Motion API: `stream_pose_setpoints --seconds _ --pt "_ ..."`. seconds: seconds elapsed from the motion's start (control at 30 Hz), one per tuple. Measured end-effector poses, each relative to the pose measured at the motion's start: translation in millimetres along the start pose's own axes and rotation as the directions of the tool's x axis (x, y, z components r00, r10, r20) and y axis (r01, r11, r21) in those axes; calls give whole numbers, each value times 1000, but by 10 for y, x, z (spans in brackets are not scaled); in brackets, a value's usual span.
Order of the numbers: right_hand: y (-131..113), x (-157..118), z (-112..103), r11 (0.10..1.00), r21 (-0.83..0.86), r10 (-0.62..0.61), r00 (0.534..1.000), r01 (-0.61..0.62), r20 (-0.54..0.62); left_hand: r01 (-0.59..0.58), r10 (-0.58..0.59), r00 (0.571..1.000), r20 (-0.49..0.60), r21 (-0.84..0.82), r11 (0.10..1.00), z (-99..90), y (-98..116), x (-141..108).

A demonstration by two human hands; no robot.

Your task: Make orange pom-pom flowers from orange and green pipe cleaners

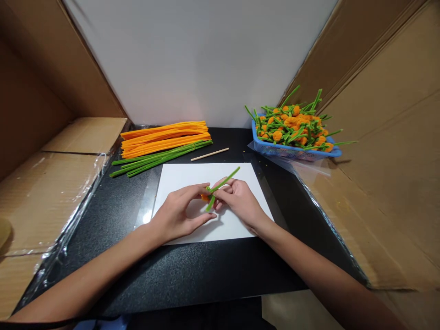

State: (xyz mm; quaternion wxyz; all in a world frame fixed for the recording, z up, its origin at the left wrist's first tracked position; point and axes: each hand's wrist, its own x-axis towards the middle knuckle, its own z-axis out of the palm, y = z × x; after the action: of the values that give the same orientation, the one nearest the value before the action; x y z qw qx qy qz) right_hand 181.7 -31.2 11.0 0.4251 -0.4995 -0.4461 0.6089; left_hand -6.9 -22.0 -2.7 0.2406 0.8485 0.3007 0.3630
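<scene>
Green pipe cleaner [224, 179] is pinched between the fingers of both hands, with a small orange tuft [205, 197] showing where they meet. The fingers [195, 190] of the left hand [177, 217] curl in toward the stem from one side, while the thumb stretches out lower down. The fingers [223, 189] of the right hand [240, 201] press together against the stem from the other side. One end of the stem angles away past the right hand, and a short end pokes down between the two hands.

Both hands hover over a sheet of white paper [206, 174], which lies on a black counter [192, 270]. Beyond the paper are a bundle of orange pipe cleaners [165, 138] and, touching it, a bundle of green ones [158, 158]. A thin wooden stick [209, 154] lies just beside them. Over to the right, a blue plastic basket [295, 152] is heaped with orange-and-green pipe-cleaner flowers [292, 123], and it sits on a clear plastic sheet [309, 168]. Cardboard panels [378, 137] line the sides of the counter, and a white wall [195, 59] rises behind it.
</scene>
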Motion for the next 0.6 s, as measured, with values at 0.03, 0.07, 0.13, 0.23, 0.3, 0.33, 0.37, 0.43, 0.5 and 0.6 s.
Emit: stream_pose_setpoints --seconds 0.03,0.07,0.13,0.23,0.3,0.33,0.37,0.43,0.5,0.6 --pt "3 -3 8 1000 -18 -13 1000 13 -11 0 0 1000 -6 -11 1000 4 7 -4" --pt "5 -7 18 999 -34 -25 999 24 -24 15 -15 1000 -15 -30 999 9 14 -7" --pt "6 -15 37 998 -47 -40 998 38 -42 87 -91 995 -46 -95 992 20 32 -11" --pt "0 -28 51 999 -28 -45 998 44 -43 234 -255 964 -68 -228 945 35 71 1" --pt "-6 -33 46 999 -3 -41 999 41 -17 302 -339 938 -73 -311 901 42 89 17" --pt "-8 -35 39 999 9 -40 999 40 2 324 -371 925 -77 -347 880 44 92 25" --pt "-10 -35 32 999 20 -44 999 43 18 338 -397 913 -89 -379 862 46 90 32" --pt "-11 -32 21 998 25 -61 997 61 38 348 -434 893 -120 -426 835 48 78 42" --pt "-8 -26 17 996 12 -85 996 85 31 346 -448 884 -136 -453 821 50 66 49" --pt "6 -20 23 992 -25 -124 992 124 4 337 -452 880 -147 -478 811 55 66 56"
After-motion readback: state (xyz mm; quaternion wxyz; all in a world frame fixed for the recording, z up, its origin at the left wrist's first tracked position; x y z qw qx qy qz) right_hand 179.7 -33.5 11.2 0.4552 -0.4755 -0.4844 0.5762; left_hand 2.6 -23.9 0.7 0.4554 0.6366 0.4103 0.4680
